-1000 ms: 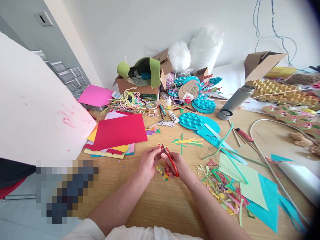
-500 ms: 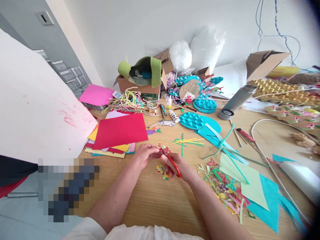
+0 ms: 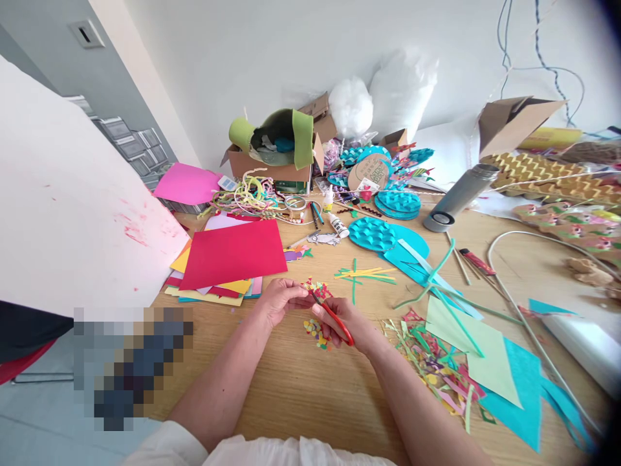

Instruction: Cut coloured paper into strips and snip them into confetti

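My right hand [image 3: 345, 321] is closed around red-handled scissors [image 3: 338, 323], their blades pointing up and left. Just left of the tips, my left hand [image 3: 282, 301] pinches with thumb and fingers; whatever it holds is too small to make out. Beyond the blades lies a pile of small red paper bits [image 3: 320, 287]. A second pile of yellow, green and purple paper dots [image 3: 313, 329] rests on the table below the hands, partly hidden by the right one. Yellow and green paper strips [image 3: 363, 275] cross each other a little farther off.
Coloured paper sheets [image 3: 237, 254] are stacked at left. Paper scraps [image 3: 431, 362] and blue and pale green sheets [image 3: 478, 343] lie at right. A metal flask [image 3: 460, 197] leans behind them. Glue bottles [image 3: 338, 225], blue discs [image 3: 372, 233] and a cardboard box [image 3: 272, 165] stand farther back.
The scissors' blades have shifted slightly left, closer to the left fingertips. Both hands otherwise keep nearly the same place and grip.
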Action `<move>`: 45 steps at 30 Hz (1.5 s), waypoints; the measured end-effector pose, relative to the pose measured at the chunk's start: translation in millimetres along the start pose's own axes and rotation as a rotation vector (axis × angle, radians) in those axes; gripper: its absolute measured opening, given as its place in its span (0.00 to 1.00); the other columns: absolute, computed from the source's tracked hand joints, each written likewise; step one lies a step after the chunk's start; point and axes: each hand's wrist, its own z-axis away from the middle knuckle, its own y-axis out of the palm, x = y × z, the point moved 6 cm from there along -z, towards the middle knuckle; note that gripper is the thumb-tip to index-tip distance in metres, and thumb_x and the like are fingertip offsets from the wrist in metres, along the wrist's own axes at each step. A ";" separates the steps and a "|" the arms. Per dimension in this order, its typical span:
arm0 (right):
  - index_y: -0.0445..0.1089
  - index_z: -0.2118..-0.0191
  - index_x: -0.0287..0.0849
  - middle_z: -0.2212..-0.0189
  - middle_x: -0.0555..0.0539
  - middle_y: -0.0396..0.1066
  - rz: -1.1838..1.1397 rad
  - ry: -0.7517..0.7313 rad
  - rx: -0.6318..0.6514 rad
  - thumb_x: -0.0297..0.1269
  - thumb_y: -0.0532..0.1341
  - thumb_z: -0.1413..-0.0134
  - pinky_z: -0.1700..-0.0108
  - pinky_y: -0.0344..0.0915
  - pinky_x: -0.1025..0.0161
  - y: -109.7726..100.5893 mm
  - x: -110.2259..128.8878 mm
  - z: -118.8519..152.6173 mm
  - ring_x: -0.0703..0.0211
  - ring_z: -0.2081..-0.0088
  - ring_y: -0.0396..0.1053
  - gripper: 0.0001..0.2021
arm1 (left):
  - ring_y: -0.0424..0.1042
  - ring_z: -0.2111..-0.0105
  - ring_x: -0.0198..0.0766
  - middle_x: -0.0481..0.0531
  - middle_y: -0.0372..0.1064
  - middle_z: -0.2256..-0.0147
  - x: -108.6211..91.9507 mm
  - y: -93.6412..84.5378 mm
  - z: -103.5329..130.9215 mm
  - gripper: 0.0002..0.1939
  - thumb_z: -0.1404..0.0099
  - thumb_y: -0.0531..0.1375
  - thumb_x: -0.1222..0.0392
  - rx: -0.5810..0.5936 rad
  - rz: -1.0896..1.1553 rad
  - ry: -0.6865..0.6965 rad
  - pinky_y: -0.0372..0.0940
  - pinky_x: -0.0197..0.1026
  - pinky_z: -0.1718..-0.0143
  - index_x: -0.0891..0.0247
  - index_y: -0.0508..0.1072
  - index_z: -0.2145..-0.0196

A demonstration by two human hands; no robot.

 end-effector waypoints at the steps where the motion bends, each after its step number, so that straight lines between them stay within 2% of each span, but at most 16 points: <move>1: 0.59 0.74 0.40 0.86 0.52 0.66 0.000 -0.001 0.003 0.66 0.56 0.57 0.88 0.53 0.73 0.1 1.1 0.6 0.70 0.88 0.60 0.28 | 0.73 0.74 0.39 0.56 0.75 0.75 -0.4 0.3 0.5 0.08 0.59 0.66 0.63 0.007 -0.003 0.001 0.66 0.43 0.64 0.69 0.76 0.77; 9: 0.59 0.74 0.40 0.84 0.52 0.66 -0.018 -0.027 0.056 0.66 0.56 0.57 0.84 0.59 0.71 3.4 8.1 6.2 0.68 0.87 0.62 0.28 | 0.74 0.74 0.40 0.57 0.75 0.75 -1.9 0.3 2.1 0.08 0.58 0.66 0.63 0.042 -0.013 -0.006 0.66 0.43 0.64 0.69 0.76 0.77; 20: 0.59 0.75 0.39 0.84 0.52 0.66 0.004 -0.053 0.057 0.65 0.56 0.55 0.85 0.57 0.71 3.0 8.6 5.7 0.69 0.87 0.62 0.28 | 0.74 0.74 0.41 0.58 0.76 0.74 -3.4 1.5 3.5 0.08 0.59 0.66 0.63 0.064 -0.032 -0.027 0.66 0.43 0.64 0.69 0.76 0.77; 41: 0.59 0.74 0.40 0.86 0.54 0.64 0.068 -0.006 0.044 0.63 0.56 0.54 0.88 0.51 0.74 0.9 3.4 3.7 0.71 0.89 0.59 0.26 | 0.75 0.73 0.42 0.58 0.76 0.74 -0.9 -0.2 2.0 0.08 0.58 0.66 0.63 0.093 -0.030 -0.024 0.66 0.44 0.63 0.69 0.76 0.77; 45: 0.58 0.75 0.40 0.86 0.54 0.64 0.051 0.005 0.023 0.63 0.57 0.55 0.88 0.50 0.73 0.2 7.2 5.8 0.71 0.89 0.58 0.26 | 0.75 0.71 0.43 0.60 0.76 0.72 -0.5 -0.7 0.6 0.09 0.55 0.66 0.61 0.107 -0.016 -0.008 0.66 0.45 0.61 0.69 0.77 0.74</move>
